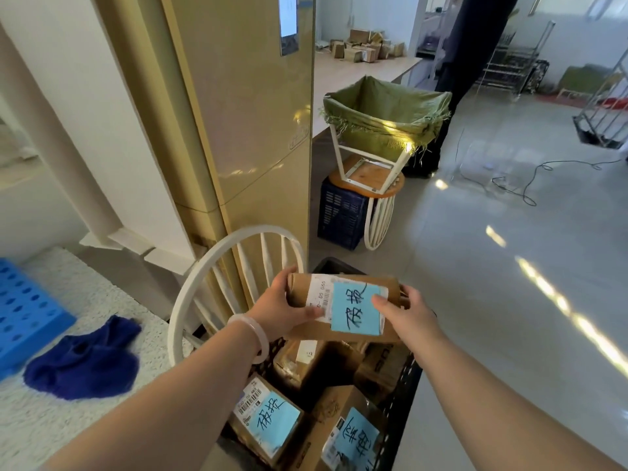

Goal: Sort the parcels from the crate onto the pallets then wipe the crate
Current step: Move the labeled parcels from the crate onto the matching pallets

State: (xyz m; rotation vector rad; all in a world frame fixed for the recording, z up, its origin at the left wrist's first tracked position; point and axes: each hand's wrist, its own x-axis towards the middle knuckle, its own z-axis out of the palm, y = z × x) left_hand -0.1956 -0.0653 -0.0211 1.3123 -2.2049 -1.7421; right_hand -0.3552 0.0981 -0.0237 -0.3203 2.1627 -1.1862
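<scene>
At the far left lies 1 blue pallet (23, 311) of moulded plastic, its flat top pierced with rows of round holes. Beside it, 1 dark blue cloth (85, 362), soft and crumpled, sits on a speckled white surface. Next comes 1 white chair back (190, 294), a round hoop with thin spindles, in front of a tall, smooth beige cabinet (251, 113).

The left hand (285, 307), with 1 pale glossy bangle (251, 334) on the wrist, has its grip clamped on the left end of 1 cardboard parcel (343, 304), thumb on the white barcode label. The right hand (404, 311) grips the right end, thumb pressed on a square blue note with black handwriting. The parcel is held in the air above the far end of 1 black perforated crate (404, 385).

Inside the crate, 2 brown boxes carry blue notes, the left noted box (268, 423) and the right noted box (353, 436), and at least 2 plain boxes (299, 362) lie behind them.

Farther back stands 1 green woven sack (380, 113), frayed at the rim, stretched over a white frame on a round wooden stool (373, 178), next to 1 navy slatted bin (339, 212). A black cable (526, 178) curls over the glossy floor at the right.
</scene>
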